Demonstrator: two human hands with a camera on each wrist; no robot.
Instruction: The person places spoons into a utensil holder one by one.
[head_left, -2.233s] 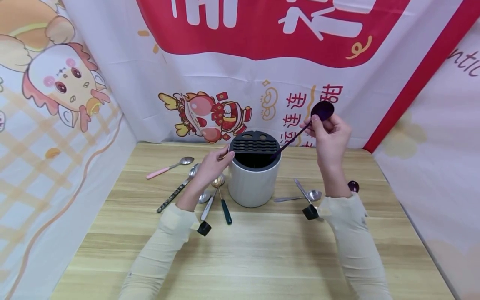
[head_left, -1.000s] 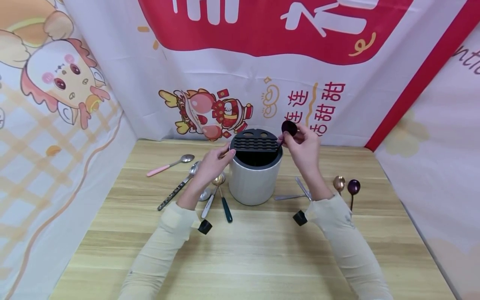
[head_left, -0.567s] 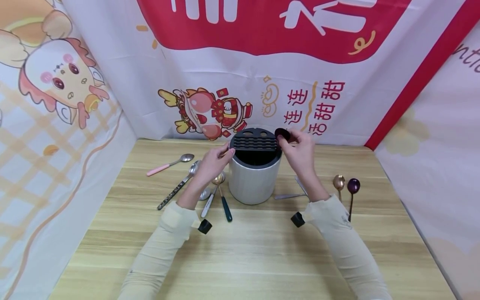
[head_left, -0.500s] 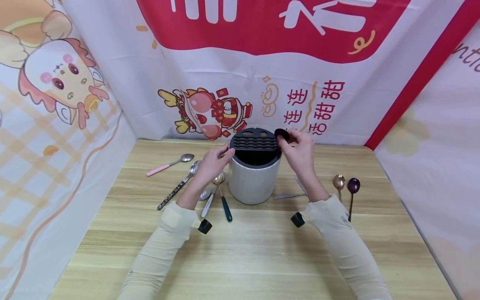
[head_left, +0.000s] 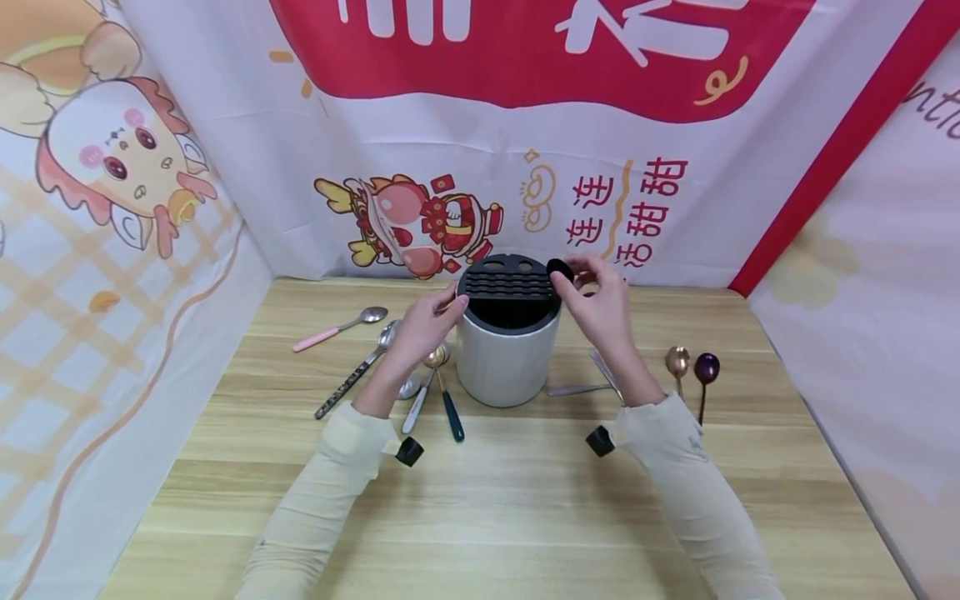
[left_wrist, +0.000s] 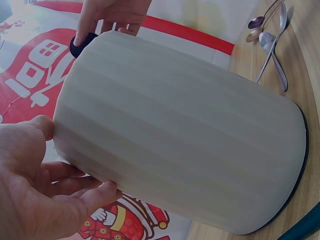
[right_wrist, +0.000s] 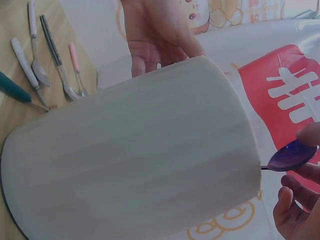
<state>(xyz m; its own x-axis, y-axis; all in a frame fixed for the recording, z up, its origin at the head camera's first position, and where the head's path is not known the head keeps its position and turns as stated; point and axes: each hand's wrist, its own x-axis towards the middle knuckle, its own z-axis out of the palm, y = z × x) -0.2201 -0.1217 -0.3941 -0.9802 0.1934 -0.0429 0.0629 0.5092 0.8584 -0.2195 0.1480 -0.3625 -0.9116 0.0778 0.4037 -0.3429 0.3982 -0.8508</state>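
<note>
A white ribbed utensil holder (head_left: 504, 367) stands upright on the table. Its black lid (head_left: 508, 283) has slots and holes at the back and an open front half. My left hand (head_left: 425, 327) steadies the left side of the rim, thumb at the top edge and fingers along the wall. At the right of the rim, my right hand (head_left: 600, 302) pinches the bowl of a dark purple spoon (right_wrist: 294, 155). The spoon's handle points down into the holder, where most of it is hidden.
Left of the holder lie a pink-handled spoon (head_left: 337, 329), a spoon with a dark patterned handle (head_left: 347, 390), a green-handled spoon (head_left: 453, 415) and a white-handled one (head_left: 415, 408). To the right are a gold spoon (head_left: 677, 361), another purple spoon (head_left: 707, 368) and crossed silver cutlery (left_wrist: 274, 52).
The right hand has brought the purple spoon left and down, and its handle has sunk into the holder. Over the last half second it barely moves. The left hand has stayed on the rim.
</note>
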